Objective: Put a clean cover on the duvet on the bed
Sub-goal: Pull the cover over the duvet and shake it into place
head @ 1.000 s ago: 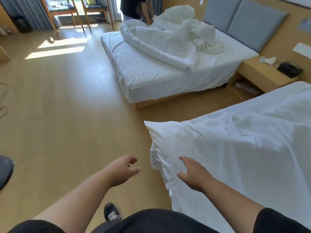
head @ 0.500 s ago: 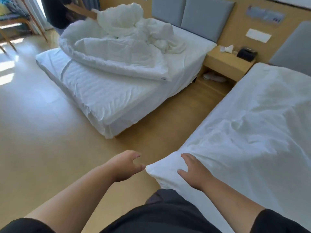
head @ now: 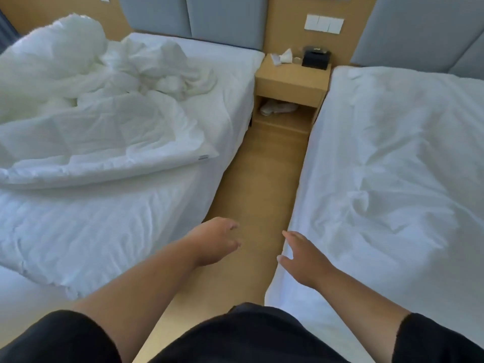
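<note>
A folded white duvet (head: 104, 137) lies on the left bed (head: 78, 231), with a crumpled white cover (head: 157, 69) heaped behind it near the headboard. The right bed (head: 392, 166) is spread with a smooth white sheet. My left hand (head: 214, 241) hovers over the wooden aisle between the beds, fingers loosely curled and holding nothing. My right hand (head: 301, 258) is spread open at the near left edge of the right bed, at or just above the sheet.
A wooden nightstand (head: 290, 82) stands between the beds at the wall, with a black box (head: 315, 57) and tissues on top and slippers in its shelf. Grey padded headboards (head: 191, 17) back both beds. A narrow wooden floor aisle (head: 256, 184) runs between them.
The view has swung right, from the open floor to the aisle between the beds. My right hand has come off the right bed's corner and now sits at its side edge; both hands stay empty.
</note>
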{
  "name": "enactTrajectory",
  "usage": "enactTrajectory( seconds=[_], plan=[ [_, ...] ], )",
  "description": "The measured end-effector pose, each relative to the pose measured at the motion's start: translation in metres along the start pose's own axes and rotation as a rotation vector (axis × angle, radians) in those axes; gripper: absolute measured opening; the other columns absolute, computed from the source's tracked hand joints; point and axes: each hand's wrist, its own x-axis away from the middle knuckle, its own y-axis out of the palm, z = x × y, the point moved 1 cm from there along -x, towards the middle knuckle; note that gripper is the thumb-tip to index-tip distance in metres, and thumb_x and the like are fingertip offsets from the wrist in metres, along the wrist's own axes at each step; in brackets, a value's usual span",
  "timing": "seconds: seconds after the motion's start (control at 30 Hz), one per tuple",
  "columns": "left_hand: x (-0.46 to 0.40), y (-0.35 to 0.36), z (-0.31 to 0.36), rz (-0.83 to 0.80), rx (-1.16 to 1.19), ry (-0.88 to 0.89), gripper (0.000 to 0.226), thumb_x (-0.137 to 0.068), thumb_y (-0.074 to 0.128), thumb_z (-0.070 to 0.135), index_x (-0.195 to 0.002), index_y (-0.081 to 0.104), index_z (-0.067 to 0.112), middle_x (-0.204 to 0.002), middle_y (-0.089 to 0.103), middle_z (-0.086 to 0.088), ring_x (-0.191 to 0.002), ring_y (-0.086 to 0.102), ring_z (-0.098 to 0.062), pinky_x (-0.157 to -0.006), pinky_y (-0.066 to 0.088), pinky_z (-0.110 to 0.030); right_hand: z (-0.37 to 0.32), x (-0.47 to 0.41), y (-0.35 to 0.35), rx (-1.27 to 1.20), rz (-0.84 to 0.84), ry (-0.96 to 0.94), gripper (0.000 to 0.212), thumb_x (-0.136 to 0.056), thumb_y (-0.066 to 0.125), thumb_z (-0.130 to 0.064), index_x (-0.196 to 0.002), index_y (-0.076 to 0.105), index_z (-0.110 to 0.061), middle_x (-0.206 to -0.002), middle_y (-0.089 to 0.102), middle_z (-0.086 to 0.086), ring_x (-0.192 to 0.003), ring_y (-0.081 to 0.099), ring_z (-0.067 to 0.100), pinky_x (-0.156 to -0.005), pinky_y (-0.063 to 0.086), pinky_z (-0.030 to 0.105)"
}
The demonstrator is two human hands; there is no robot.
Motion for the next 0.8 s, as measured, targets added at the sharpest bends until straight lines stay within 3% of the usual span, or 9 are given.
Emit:
enactTrajectory(
  seconds=[0.3,0.57,0.8],
  plan=[
    [-0.137,-0.107,0.028,-0.138,-0.075,0.123,0.053,-0.097,0.058,0.044,-0.147,0.046,0.029,-0.146,0.050,0.008,-0.133,0.048,-0.014,-0.107,0.040,-0.030,-0.022,-0.080,-0.108,-0.074,0.148,0.162,0.070,-0.102,0.050,-0.041,-0.162,0.018,-0.022,-0.167,0.020,-0.006,-0.152,0.023,0.015,-0.122,0.024,0.033],
    [-0.325,-0.204,0.066,-0.204,-0.091,0.306,0.053,-0.092,0.062,0.047,-0.141,0.050,0.032,-0.137,0.056,0.011,-0.123,0.054,-0.008,-0.105,0.046,-0.034,-0.017,-0.206,-0.180,-0.133,0.282,0.337,0.070,-0.103,0.050,-0.042,-0.162,0.016,-0.025,-0.167,0.019,-0.006,-0.152,0.024,0.015,-0.123,0.025,0.034],
    [-0.481,-0.302,0.120,-0.304,-0.297,0.436,0.043,-0.094,0.056,0.043,-0.135,0.055,0.032,-0.132,0.061,0.009,-0.114,0.058,-0.010,-0.101,0.050,-0.032,-0.024,-0.301,-0.243,-0.196,0.322,0.559,0.068,-0.103,0.049,-0.044,-0.161,0.016,-0.027,-0.167,0.021,-0.007,-0.152,0.026,0.016,-0.121,0.025,0.033]
  ],
)
